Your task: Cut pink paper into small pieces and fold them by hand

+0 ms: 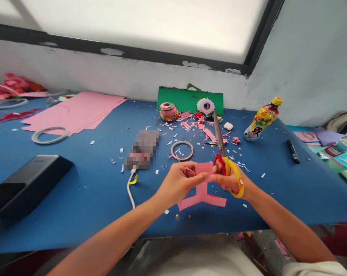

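Observation:
Pink cut paper [202, 188] with strips spreading at its lower end hangs between my hands above the blue table. My left hand [180, 178] pinches its left edge between thumb and fingers. On the other side, my right hand [229, 178] has the scissors [220, 140] with yellow and red handles looped around it, blades pointing up and away. The thumb of that hand also touches the paper's right edge. A roll of tape [182, 150] lies just beyond my left hand, among scattered paper scraps.
Beyond my hands are stacked paper rings [169, 112], a green sheet [176, 96] and a white earbud case [228, 126]. A drink bottle [262, 120] and black marker [293, 151] are at right. Pink sheets [75, 109], a phone [143, 149] and a dark device [29, 184] lie left.

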Demonstrator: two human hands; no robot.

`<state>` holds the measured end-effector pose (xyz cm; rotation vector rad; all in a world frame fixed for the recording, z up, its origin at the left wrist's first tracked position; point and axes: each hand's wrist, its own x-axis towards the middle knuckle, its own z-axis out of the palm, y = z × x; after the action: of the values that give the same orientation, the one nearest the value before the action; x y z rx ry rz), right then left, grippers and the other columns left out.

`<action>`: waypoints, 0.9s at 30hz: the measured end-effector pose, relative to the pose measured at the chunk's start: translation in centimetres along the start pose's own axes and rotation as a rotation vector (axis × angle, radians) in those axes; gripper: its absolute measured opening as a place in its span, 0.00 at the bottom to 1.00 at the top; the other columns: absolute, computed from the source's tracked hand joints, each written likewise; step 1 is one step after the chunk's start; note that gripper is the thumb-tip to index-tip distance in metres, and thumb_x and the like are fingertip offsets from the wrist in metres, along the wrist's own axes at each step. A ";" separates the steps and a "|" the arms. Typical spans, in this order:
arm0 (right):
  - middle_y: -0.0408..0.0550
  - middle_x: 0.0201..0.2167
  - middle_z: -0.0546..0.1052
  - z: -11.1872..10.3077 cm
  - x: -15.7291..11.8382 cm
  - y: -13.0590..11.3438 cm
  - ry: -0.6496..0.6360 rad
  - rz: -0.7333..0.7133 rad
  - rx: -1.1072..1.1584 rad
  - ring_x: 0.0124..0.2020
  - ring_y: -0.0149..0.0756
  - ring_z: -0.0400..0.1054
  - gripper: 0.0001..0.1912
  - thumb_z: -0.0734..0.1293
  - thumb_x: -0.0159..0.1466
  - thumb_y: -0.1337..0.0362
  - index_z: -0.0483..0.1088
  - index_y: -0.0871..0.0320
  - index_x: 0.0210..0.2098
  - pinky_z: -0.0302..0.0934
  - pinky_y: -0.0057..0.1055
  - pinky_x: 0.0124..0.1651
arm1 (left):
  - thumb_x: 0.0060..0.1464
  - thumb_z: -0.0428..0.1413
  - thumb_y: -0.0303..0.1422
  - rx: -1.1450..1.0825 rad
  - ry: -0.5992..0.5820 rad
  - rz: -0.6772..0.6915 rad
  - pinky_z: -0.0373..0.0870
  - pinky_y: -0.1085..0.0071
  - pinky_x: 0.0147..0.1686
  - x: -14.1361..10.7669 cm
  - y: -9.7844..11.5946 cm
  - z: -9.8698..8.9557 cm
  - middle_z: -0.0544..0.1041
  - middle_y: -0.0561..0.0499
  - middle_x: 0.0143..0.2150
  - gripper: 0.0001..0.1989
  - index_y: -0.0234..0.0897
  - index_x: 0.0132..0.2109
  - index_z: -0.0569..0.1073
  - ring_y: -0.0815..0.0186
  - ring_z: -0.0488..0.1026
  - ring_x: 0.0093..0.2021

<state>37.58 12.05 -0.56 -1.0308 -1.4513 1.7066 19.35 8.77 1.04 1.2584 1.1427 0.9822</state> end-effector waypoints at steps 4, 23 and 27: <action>0.35 0.25 0.68 0.7 -0.4 -0.1 0.051 0.005 -0.047 0.17 0.21 0.56 0.24 0.75 0.46 0.60 0.54 0.55 0.29 0.51 0.20 0.16 | 0.44 0.61 0.43 0.020 -0.023 -0.014 0.39 0.79 0.15 0.2 0.0 0.1 0.52 0.63 0.14 0.16 0.33 0.29 0.71 0.79 0.43 0.15; 0.35 0.23 0.67 -1.3 -0.8 -0.4 -0.282 0.144 -0.076 0.18 0.20 0.54 0.23 0.75 0.47 0.59 0.56 0.57 0.30 0.48 0.20 0.17 | 0.43 0.63 0.31 -0.203 -0.422 -0.207 0.63 0.80 0.24 1.4 -0.4 -1.3 0.72 0.55 0.25 0.15 0.35 0.36 0.65 0.75 0.68 0.23; 0.36 0.24 0.68 -1.0 -0.9 -0.8 -0.232 0.105 -0.074 0.19 0.21 0.55 0.24 0.75 0.47 0.58 0.55 0.57 0.30 0.48 0.20 0.18 | 0.45 0.62 0.30 -0.185 -0.439 -0.124 0.61 0.80 0.23 1.2 -0.2 -1.2 0.71 0.56 0.26 0.16 0.37 0.35 0.61 0.75 0.67 0.23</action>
<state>38.89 11.90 0.24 -0.9887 -1.6417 1.9122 18.38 10.13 0.78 1.1642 0.7593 0.6588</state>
